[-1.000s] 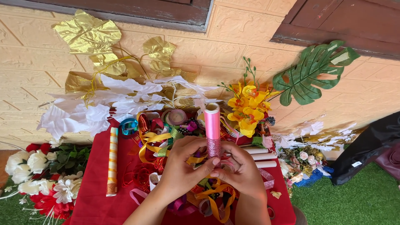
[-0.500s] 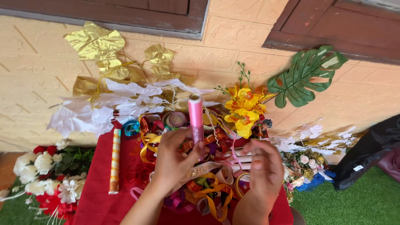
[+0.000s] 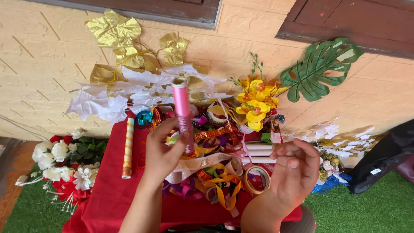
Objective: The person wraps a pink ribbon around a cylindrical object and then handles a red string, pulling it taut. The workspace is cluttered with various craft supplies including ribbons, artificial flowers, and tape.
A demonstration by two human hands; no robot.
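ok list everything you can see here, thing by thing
pink spool: one, pink, upright in the left hand
striped roll: one, orange and white, left on the red cloth
red cloth: one, red, spread under the pile
ribbons: many, gold, orange, purple, heaped mid-cloth
tape roll: one, tan, beside the right hand
yellow flowers: one bunch, yellow, behind the ribbons
green leaf: one, green, against the wall on the right
gold leaves: several, gold, on the wall
white leaves: several, white, below the gold ones
white and red flowers: one bunch, on the left
left hand: holds the spool
right hand: holds nothing that can be seen, fingers curled
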